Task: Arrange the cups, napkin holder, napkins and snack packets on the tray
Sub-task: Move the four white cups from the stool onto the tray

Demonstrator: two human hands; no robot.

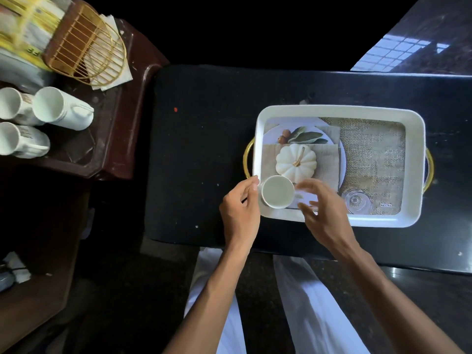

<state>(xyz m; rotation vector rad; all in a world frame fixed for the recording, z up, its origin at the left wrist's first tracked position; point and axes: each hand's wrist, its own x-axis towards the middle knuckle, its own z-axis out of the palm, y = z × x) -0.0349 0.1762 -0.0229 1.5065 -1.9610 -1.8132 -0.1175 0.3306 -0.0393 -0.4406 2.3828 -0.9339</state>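
Note:
A white tray [413, 139] with gold handles and a printed pumpkin picture lies on the black table. One white cup [278, 191] stands upright in its near-left corner. My left hand [240, 208] is at the cup's left side, fingertips touching the tray's corner by the cup. My right hand [324, 208], blurred, hovers just right of the cup with fingers spread, holding nothing. Three more white cups [51, 106] stand on the brown side table at left. A gold wire napkin holder [86, 47] lies there over white napkins [120, 75], beside yellow snack packets [23, 24].
The black table [199, 154] has bare surface left of the tray. The brown side table [115, 129] stands to the far left, lower than it. My white-clad legs are below the table's near edge. A window reflection shows on the surface at the top right.

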